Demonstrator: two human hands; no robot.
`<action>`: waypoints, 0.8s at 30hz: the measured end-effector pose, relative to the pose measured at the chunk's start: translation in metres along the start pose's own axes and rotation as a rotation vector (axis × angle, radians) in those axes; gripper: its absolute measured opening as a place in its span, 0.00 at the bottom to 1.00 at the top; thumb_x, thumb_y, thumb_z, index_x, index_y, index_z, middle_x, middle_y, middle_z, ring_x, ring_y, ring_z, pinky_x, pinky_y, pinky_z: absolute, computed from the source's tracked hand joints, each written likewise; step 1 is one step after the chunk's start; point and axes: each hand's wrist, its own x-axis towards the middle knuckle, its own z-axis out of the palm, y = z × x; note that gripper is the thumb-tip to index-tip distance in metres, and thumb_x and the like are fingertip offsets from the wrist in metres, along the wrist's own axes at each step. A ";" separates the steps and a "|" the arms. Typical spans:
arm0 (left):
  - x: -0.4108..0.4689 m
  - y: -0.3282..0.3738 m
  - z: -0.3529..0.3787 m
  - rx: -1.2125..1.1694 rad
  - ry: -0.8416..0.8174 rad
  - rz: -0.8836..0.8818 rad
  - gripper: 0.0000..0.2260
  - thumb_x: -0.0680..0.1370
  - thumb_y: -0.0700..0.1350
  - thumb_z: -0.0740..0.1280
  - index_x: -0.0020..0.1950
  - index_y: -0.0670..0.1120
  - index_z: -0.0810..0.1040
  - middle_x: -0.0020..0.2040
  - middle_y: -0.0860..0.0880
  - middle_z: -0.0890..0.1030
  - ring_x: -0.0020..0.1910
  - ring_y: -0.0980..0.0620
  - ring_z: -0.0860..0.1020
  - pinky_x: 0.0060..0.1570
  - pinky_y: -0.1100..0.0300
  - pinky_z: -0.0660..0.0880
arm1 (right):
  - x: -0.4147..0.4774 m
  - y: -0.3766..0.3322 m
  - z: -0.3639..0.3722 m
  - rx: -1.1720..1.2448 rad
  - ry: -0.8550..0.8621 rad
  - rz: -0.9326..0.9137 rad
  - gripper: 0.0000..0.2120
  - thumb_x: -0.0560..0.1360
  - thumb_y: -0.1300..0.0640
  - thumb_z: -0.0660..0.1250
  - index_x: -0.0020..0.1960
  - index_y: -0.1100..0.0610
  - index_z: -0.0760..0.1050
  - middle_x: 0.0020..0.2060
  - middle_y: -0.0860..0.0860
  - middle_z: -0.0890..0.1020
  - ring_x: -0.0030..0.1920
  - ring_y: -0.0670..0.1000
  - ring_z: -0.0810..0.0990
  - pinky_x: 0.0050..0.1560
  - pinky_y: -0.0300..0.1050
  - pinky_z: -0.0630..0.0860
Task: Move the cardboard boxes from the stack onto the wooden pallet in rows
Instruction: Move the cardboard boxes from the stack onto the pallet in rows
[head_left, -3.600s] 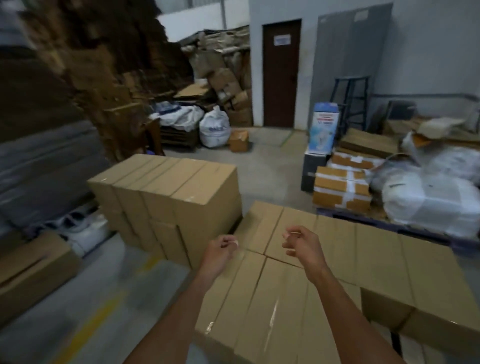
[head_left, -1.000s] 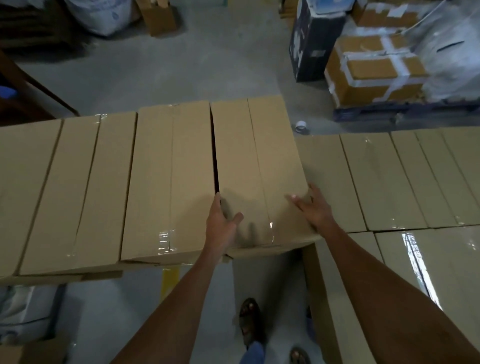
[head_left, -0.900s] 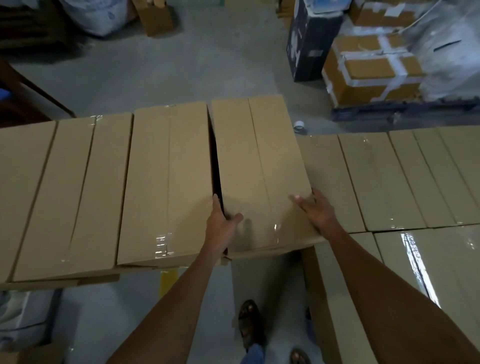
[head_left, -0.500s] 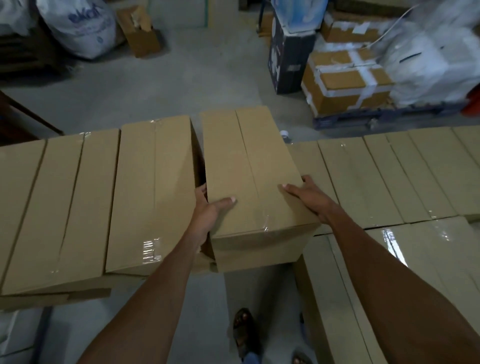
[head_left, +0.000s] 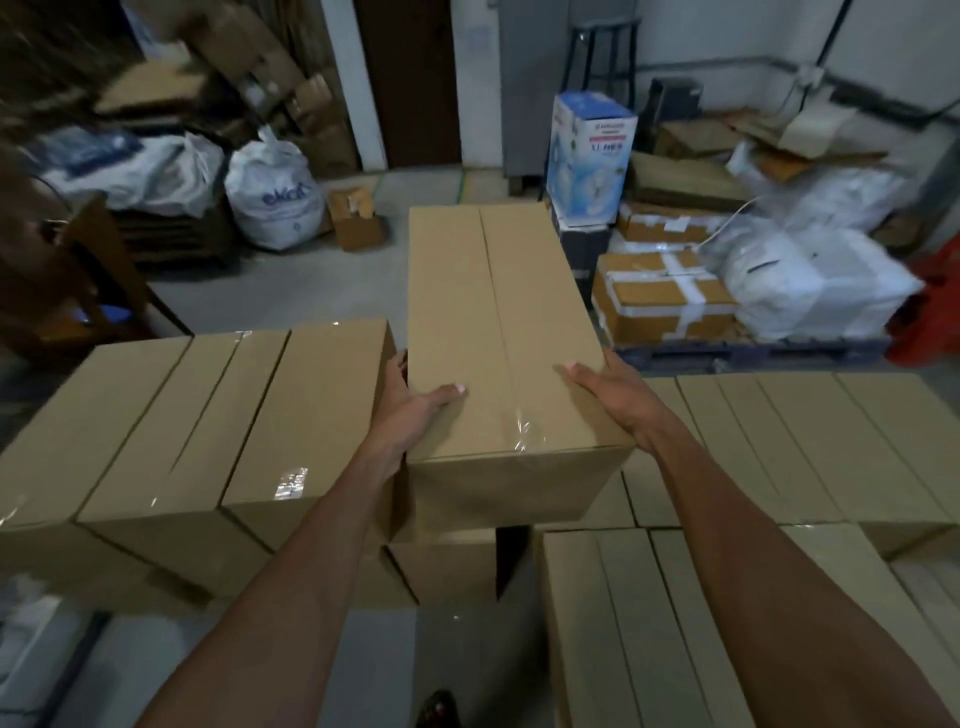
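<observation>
Cardboard box (head_left: 498, 332) at frame centre is clamped by the fingers of my left hand (head_left: 410, 410) and right hand (head_left: 618, 400), so I should carry it level to the rows (head_left: 779, 441) at right.

The grey concrete floor (head_left: 280, 280) carries a white sack (head_left: 272, 200) and a small open carton (head_left: 356, 221) well beyond my left hand (head_left: 415, 410); a blue pallet (head_left: 748, 352) lies beyond my right hand (head_left: 618, 397).

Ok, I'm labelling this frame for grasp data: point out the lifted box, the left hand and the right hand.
lifted box (head_left: 457, 312), head view, top face left of the centre seam.
left hand (head_left: 413, 410), head view, back of the hand.
right hand (head_left: 618, 400), head view, back of the hand.
</observation>
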 end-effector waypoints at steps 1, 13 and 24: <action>-0.018 0.005 0.005 0.005 0.012 0.016 0.44 0.71 0.49 0.80 0.79 0.51 0.57 0.68 0.52 0.75 0.64 0.51 0.76 0.66 0.53 0.72 | -0.016 -0.004 -0.010 0.013 -0.006 -0.019 0.16 0.80 0.48 0.68 0.66 0.45 0.72 0.51 0.43 0.81 0.50 0.43 0.80 0.47 0.39 0.76; -0.219 0.026 0.062 0.015 0.028 0.086 0.37 0.75 0.45 0.77 0.79 0.50 0.61 0.63 0.53 0.75 0.59 0.52 0.74 0.55 0.60 0.70 | -0.195 0.020 -0.089 0.047 -0.033 -0.071 0.21 0.79 0.45 0.68 0.70 0.43 0.71 0.55 0.45 0.81 0.53 0.46 0.79 0.46 0.43 0.75; -0.380 -0.046 0.129 0.018 -0.110 0.005 0.41 0.71 0.49 0.80 0.78 0.53 0.60 0.66 0.52 0.77 0.63 0.49 0.76 0.67 0.46 0.73 | -0.387 0.118 -0.148 -0.070 0.095 0.043 0.22 0.79 0.45 0.67 0.72 0.47 0.70 0.59 0.49 0.79 0.52 0.48 0.79 0.44 0.46 0.76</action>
